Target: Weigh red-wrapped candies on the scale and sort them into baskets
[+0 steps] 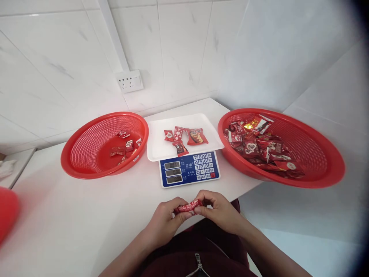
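My left hand [165,219] and my right hand [220,211] together pinch a small red snack packet [188,206] by its two ends, just off the near edge of the white table [72,223]. Right behind them stands a blue electronic scale [188,168] whose white tray [157,144] carries several red snack packets [187,136]. A red mesh basket [105,144] on the left holds a few red packets [125,146]. Another red mesh basket [281,148] on the right is piled with many red packets [261,144].
White tiled walls close in the table at the back and right, with a wall socket [130,80] above the left basket. A red rounded object [7,213] pokes in at the left edge. A lower white surface [14,163] lies at far left.
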`<action>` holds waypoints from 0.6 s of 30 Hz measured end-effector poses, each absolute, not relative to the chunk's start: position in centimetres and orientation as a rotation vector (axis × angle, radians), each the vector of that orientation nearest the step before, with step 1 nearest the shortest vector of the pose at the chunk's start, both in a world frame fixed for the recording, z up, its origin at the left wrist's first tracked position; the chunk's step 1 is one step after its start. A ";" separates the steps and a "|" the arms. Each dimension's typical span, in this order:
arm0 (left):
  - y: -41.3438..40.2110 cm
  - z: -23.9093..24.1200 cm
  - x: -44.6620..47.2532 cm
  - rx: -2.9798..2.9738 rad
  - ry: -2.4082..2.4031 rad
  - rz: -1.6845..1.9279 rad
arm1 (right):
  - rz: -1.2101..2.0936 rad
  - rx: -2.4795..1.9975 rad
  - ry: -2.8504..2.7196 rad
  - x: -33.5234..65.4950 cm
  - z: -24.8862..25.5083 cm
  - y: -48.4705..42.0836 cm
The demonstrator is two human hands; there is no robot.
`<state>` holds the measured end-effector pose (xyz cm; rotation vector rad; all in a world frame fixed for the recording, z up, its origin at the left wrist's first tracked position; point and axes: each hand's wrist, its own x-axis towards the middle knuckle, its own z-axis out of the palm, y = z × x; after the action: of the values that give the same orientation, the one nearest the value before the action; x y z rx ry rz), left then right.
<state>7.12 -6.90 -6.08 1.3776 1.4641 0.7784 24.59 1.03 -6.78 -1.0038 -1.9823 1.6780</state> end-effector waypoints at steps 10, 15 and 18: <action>-6.8 -5.9 7.4 1.404 1.402 0.765 | 1.652 -1.023 -2.014 24.9 -5.3 1.0; -6.6 -5.6 7.6 1.454 1.417 0.788 | 1.669 -1.042 -2.005 25.1 -4.8 0.9; -6.5 -5.6 7.7 1.411 1.429 0.797 | 1.678 -1.028 -2.015 25.4 -4.8 1.0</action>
<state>7.67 -6.48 -5.61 1.4109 1.4291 0.7969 25.38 1.00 -4.80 -1.0285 -2.0149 1.6782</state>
